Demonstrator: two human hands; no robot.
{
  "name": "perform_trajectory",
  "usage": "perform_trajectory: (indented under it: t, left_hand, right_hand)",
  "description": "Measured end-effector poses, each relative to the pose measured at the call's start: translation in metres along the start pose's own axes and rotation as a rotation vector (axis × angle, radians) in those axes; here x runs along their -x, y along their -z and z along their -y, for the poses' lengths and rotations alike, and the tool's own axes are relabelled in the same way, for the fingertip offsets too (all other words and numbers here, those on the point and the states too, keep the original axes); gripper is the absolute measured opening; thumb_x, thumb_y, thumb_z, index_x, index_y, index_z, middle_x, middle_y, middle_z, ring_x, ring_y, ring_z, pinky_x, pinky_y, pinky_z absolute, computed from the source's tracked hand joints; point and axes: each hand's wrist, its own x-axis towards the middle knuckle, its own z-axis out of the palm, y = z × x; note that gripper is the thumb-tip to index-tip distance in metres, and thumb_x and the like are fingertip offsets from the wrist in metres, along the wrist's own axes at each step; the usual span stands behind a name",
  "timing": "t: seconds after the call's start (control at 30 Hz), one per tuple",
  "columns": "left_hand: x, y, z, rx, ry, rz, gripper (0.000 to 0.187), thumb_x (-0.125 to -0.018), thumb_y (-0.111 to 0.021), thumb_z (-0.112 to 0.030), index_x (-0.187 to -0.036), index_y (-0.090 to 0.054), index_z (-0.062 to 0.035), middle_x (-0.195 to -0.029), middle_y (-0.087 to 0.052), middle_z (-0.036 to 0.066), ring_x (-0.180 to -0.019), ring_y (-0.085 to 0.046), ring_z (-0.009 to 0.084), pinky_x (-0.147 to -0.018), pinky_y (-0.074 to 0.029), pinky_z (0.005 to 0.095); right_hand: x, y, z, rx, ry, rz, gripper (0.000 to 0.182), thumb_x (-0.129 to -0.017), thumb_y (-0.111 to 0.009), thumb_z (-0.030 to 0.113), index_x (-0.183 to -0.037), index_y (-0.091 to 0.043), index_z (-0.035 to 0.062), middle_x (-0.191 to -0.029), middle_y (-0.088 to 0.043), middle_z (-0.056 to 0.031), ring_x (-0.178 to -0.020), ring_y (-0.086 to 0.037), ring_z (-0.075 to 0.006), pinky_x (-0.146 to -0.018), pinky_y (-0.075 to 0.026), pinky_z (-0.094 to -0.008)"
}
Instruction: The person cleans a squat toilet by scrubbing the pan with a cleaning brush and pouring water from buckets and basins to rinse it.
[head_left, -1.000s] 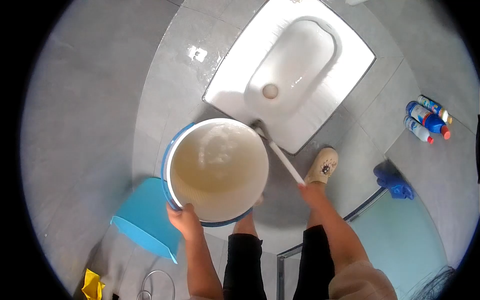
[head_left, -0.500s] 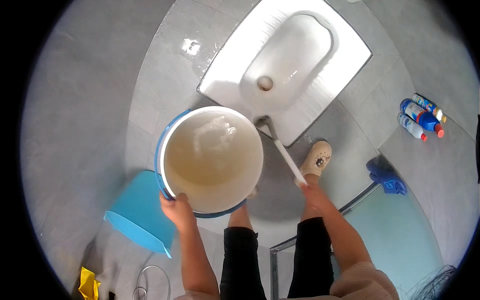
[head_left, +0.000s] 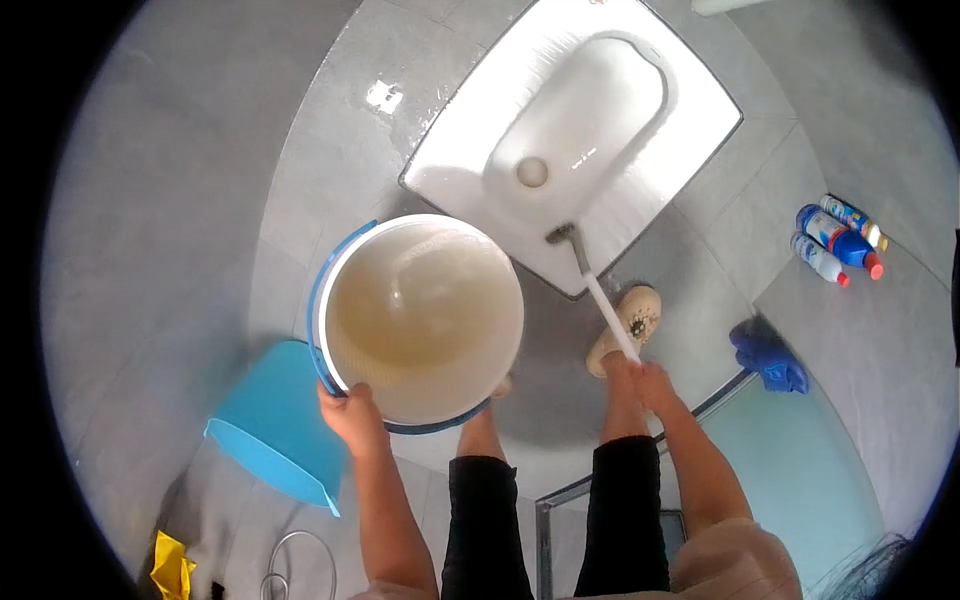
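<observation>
My left hand (head_left: 352,412) grips the rim of a white bucket (head_left: 508,318) with a blue handle, at its lower left side. Cloudy water fills part of the bucket. My right hand (head_left: 650,386) is closed round the white handle of a toilet brush (head_left: 608,312). The brush's grey head rests on or just over the near end of a white squat toilet (head_left: 640,215), close to its drain hole. The bucket is held left of the brush, partly in front of the toilet's near left edge.
A light-blue bin (head_left: 275,425) lies tipped at the left. Several bottles, one a blue bottle (head_left: 835,235), stand by the right wall. Blue slippers (head_left: 770,355) sit near a glass panel (head_left: 790,460). A yellow object (head_left: 172,568) and a shower hose (head_left: 300,560) are at lower left.
The brush has moved right, its head going from beside the bucket's rim to farther over the toilet's near end. My right hand has shifted right with it. The water surface looks calmer.
</observation>
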Motion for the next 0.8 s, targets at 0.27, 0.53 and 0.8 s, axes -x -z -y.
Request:
perform_trajectory:
  t: [0.27, 0.53, 0.8]
  left_hand:
    - [0.000, 0.003, 0.005, 0.007, 0.035, -0.007, 0.032, -0.061, -0.042, 0.006, -0.092, -0.049, 0.0054, -0.074, -0.051, 0.004, -0.061, -0.045, 0.0106, -0.055, -0.037, 0.0204]
    - [-0.002, 0.002, 0.010, 0.010, 0.014, -0.002, 0.032, -0.059, -0.043, 0.007, -0.090, -0.049, 0.0051, -0.074, -0.050, 0.004, -0.062, -0.044, 0.0101, -0.056, -0.037, 0.0208]
    - [0.001, 0.001, 0.005, -0.030, 0.004, -0.007, 0.035, -0.060, -0.044, 0.007, -0.094, -0.050, 0.0050, -0.078, -0.053, 0.006, -0.066, -0.047, 0.0122, -0.060, -0.039, 0.0223]
  right_hand:
    - [-0.025, -0.008, -0.018, 0.241, 0.201, -0.121, 0.043, -0.085, -0.038, 0.033, -0.083, -0.055, -0.0066, -0.080, -0.056, -0.0272, -0.078, -0.054, -0.0403, -0.069, -0.042, -0.0450]
    - [-0.020, 0.018, -0.027, 0.234, 0.181, -0.331, 0.030, -0.081, -0.047, 0.027, -0.093, -0.055, 0.0006, -0.074, -0.057, -0.0234, -0.074, -0.056, -0.0373, -0.063, -0.043, -0.0449]
    - [0.006, 0.015, 0.039, 0.718, 0.113, -0.294, 0.059, -0.081, -0.043, 0.014, -0.134, -0.017, 0.0120, -0.073, -0.057, -0.0211, -0.068, -0.059, -0.0311, -0.058, -0.045, -0.0412]
